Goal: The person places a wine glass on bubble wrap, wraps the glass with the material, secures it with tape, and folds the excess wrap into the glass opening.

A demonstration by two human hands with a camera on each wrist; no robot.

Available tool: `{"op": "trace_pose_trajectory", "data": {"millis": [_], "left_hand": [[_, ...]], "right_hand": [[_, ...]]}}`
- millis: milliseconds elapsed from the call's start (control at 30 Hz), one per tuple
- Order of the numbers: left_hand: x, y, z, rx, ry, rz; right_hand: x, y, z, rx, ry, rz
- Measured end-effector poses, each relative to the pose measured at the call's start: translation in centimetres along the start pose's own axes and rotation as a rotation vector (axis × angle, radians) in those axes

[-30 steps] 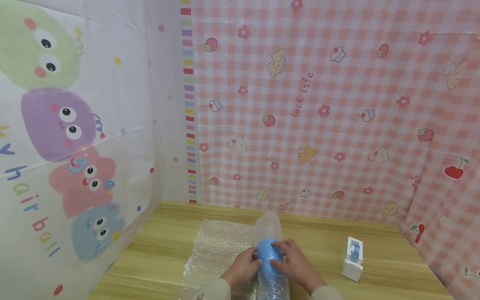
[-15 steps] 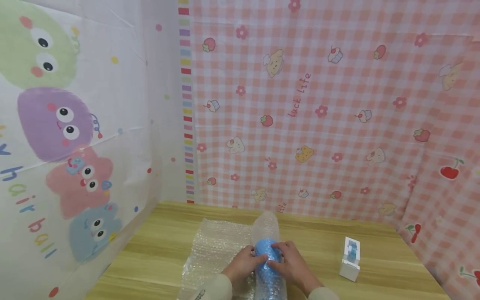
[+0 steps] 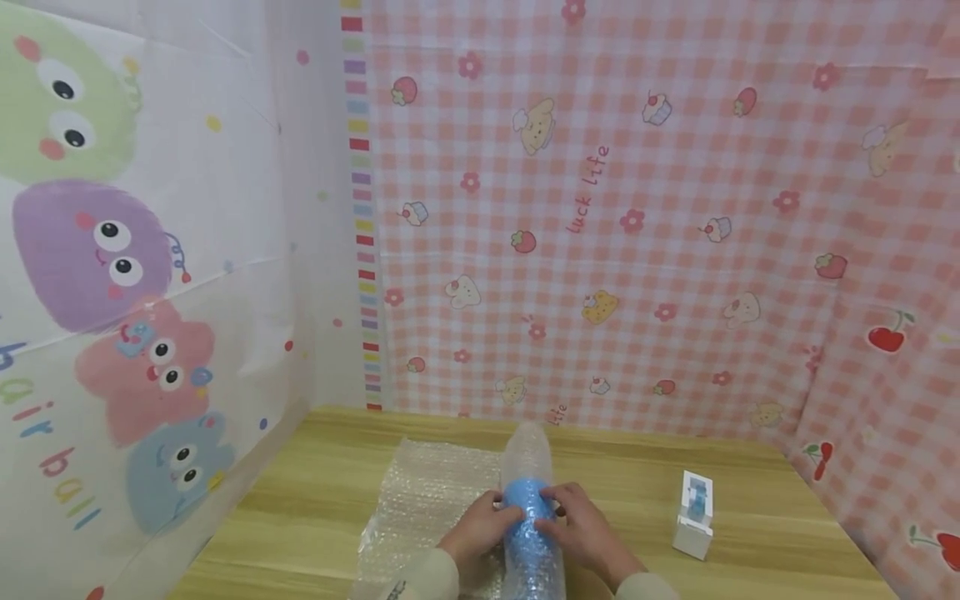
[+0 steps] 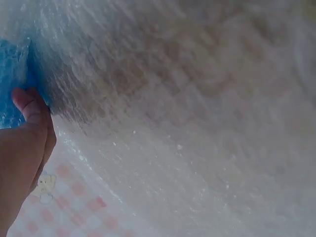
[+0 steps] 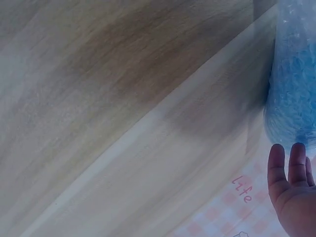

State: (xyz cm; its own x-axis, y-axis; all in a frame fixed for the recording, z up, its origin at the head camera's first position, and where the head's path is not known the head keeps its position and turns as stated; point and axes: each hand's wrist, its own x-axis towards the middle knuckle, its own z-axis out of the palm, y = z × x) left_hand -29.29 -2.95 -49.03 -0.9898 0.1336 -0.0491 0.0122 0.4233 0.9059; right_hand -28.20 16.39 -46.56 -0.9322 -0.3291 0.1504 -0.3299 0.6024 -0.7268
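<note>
A blue cylinder (image 3: pixel 532 542) lies lengthwise on the table, rolled in clear bubble wrap, and a hollow end of wrap sticks out beyond it. My left hand (image 3: pixel 477 528) holds its left side, thumb on top and fingers at the edge of the wrap. From the other side my right hand (image 3: pixel 588 532) holds the roll, fingertips over its top. In the left wrist view, the left thumb (image 4: pixel 30 104) presses against blue under the wrap. In the right wrist view, the right fingers (image 5: pixel 297 165) reach up to the wrapped blue part (image 5: pixel 294 94).
A flat sheet of bubble wrap (image 3: pixel 431 492) spreads over the table left of the roll. A white tape dispenser with blue tape (image 3: pixel 694 515) stands to the right on the wood-grain table (image 3: pixel 772 542). A pink checked cloth (image 3: pixel 600 250) hangs behind the back edge.
The head view has turned slightly right, so everything shifts left in it. My left thumb has slid over the top of the roll and then back a little; both hands keep their hold.
</note>
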Motion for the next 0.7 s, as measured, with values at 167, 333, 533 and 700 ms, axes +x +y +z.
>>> {"op": "trace_pose_trajectory", "data": {"millis": [167,333,533,700], "left_hand": [[-0.3,0.1,-0.1,0.032,0.023,0.039],[-0.5,0.0,-0.3,0.049,0.038,0.025],[-0.7,-0.4,-0.7,0.054,0.041,-0.005],[-0.9,-0.6,-1.0,0.046,0.018,0.023]], "right_hand": [[0.2,-0.3,0.2,-0.027,0.002,0.027],[0.6,-0.6,0.5,-0.034,-0.014,0.032],[0.7,-1.0,0.8,-0.092,-0.01,-0.043],[0.9,-1.2,1.2,-0.146,0.007,-0.145]]}}
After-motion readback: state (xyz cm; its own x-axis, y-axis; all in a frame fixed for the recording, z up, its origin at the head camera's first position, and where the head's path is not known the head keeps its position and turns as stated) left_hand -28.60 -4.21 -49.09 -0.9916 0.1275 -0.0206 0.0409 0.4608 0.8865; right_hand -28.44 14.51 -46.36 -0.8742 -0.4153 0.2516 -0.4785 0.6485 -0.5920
